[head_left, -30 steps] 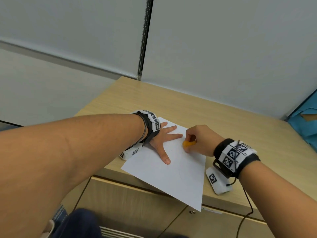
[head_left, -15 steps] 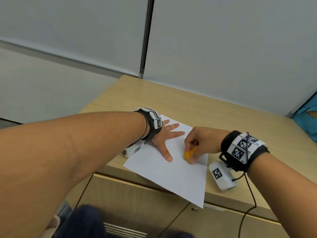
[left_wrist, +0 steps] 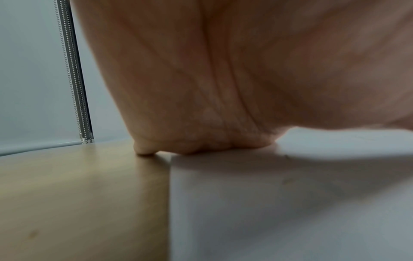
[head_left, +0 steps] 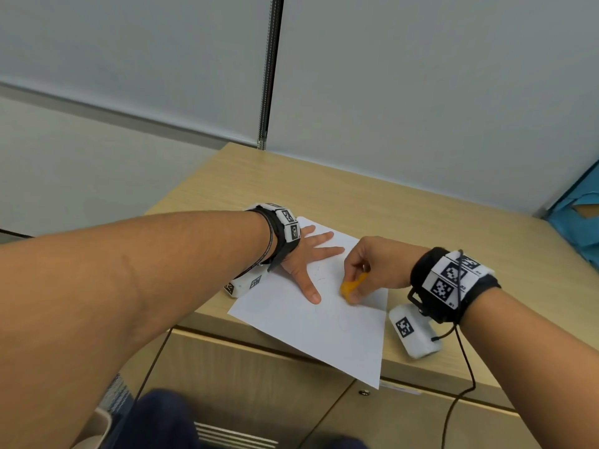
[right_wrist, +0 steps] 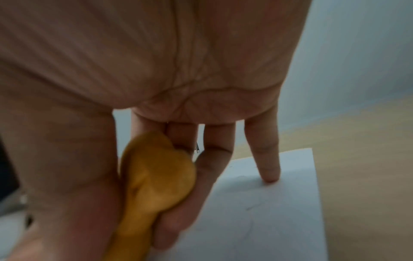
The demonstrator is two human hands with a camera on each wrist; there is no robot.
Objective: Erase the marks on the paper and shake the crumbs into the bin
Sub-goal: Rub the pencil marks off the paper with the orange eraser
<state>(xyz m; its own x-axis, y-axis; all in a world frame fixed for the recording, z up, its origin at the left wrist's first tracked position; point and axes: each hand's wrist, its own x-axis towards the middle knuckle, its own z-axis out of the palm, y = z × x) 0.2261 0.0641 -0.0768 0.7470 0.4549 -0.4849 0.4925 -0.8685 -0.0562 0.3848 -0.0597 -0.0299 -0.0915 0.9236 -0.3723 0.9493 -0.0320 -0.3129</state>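
Observation:
A white sheet of paper (head_left: 327, 332) lies on the wooden desk (head_left: 405, 215), its near corner hanging over the front edge. Faint pencil marks (head_left: 321, 280) show near its middle. My left hand (head_left: 308, 257) lies flat on the sheet's far left part, fingers spread and straight. My right hand (head_left: 366, 270) pinches an orange eraser (head_left: 351, 286) between thumb and fingers and presses it onto the paper. In the right wrist view the orange eraser (right_wrist: 154, 185) sits against my thumb, with the paper (right_wrist: 268, 211) beneath. The left wrist view shows my palm (left_wrist: 223, 88) on the paper (left_wrist: 290, 203).
A grey wall with a window-blind chain (head_left: 267, 76) stands behind the desk. Something blue (head_left: 577, 222) sits at the desk's right end. Cabinet doors (head_left: 259, 384) are below the desk front. A pale rim (head_left: 97, 426) shows at the lower left.
My right hand has slid the eraser down the sheet toward me, from beside my left fingertips to a spot right of my thumb. The left hand stays flat on the paper.

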